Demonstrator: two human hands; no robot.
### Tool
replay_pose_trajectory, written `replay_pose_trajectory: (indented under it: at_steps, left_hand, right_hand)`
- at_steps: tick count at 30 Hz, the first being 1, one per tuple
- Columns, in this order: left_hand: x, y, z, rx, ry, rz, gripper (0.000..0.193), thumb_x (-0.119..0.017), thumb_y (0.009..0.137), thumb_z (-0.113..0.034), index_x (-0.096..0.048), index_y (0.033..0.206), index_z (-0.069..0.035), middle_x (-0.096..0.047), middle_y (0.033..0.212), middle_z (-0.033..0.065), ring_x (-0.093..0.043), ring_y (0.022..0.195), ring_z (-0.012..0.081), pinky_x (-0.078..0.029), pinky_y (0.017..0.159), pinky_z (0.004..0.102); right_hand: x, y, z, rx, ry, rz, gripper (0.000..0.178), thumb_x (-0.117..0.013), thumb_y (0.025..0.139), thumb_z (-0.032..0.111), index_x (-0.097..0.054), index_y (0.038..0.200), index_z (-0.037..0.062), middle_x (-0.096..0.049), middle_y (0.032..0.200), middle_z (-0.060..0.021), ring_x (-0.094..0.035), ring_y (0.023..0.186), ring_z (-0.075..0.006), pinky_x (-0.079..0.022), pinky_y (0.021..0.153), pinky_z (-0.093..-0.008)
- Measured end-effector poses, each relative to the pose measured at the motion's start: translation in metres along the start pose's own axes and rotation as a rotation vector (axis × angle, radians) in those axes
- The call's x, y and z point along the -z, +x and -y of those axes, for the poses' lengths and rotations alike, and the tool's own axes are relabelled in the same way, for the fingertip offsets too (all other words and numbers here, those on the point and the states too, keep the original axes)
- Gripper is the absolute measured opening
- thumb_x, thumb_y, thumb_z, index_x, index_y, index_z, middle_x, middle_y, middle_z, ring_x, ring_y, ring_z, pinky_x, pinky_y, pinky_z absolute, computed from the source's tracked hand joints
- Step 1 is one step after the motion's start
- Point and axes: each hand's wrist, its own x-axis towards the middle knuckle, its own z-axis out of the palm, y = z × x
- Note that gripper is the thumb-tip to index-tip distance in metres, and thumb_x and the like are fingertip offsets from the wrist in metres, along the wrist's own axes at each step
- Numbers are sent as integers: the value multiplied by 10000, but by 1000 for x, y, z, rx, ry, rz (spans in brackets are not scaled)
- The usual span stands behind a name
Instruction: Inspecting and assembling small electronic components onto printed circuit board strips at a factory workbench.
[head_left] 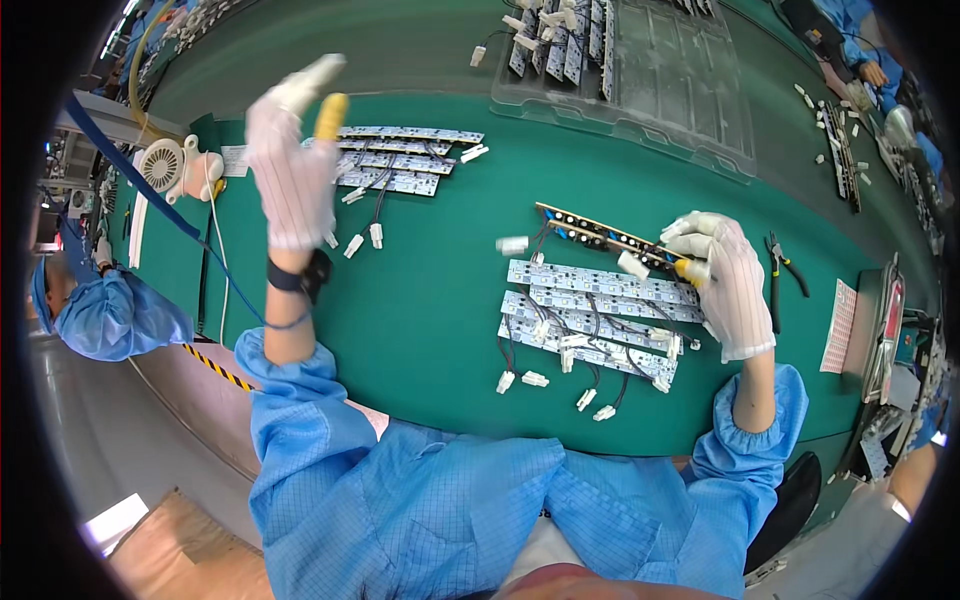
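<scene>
Your right hand (pixel 735 285) is closed on the right end of a board (pixel 612 238), its yellow-tipped thumb pressed there and its fingers curled over from behind. That board stands tilted up on its long edge, dark parts facing you, just behind a group of white boards (pixel 600 297) that lie in overlapping rows on the green desk (pixel 430 310). White connectors (pixel 535 380) on dark wires spill over those rows and onto the desk at the edge nearest you. Your left hand (pixel 290 180) is raised, thumb and fingers spread apart, the thumb tipped in yellow; it covers the left end of a second group of boards (pixel 405 180), and you cannot tell from this view whether it touches them. A black band (pixel 290 277) circles your left wrist, with a blue cord (pixel 240 300) running to it. Beyond the held board, a clear tray (pixel 640 125) carries more boards. The pliers (pixel 776 262) lie just right of your right hand, and a small white fan (pixel 162 168) stands at the far left.
</scene>
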Motion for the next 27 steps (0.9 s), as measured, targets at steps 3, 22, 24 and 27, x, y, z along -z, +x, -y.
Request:
replay_pose_trajectory:
  at_steps: [3,22,24,27]
  left_hand:
    - [21,-3,-82,487,-784,494,374,-512,888,-194,-576,1202,-1,-686,926,87,-596,773,119,-444,659,219]
    - [9,-29,-114,960,-1720,1089,974,-541,745,-714,-346,1371,7,-639,927,147,-635,744,158,-522,665,272]
    - [6,-45,-110,769,-1786,898,724,-538,853,-571,-487,1256,28,-631,885,92,-620,718,116,-514,651,246]
    - [5,-40,-104,518,-1358,859,408,-496,947,-307,-540,1205,6,-640,872,82,-623,714,104,-520,682,242]
  right_hand:
    - [-10,-6,0,-155,-110,-111,123,-621,753,15,-633,872,40,-635,1012,-104,-594,920,-304,-470,790,-364]
    - [15,-21,37,406,27,-403,253,-557,872,225,-640,1002,24,-584,1070,-132,-616,940,-298,-476,853,-418]
    - [18,-5,25,464,-267,-565,474,-581,856,385,-585,1146,10,-547,1128,-151,-554,1076,-302,-441,920,-418]
    - [10,-2,42,-145,768,-476,865,-708,712,573,-441,1299,-4,-551,1112,-107,-535,1068,-230,-425,927,-368]
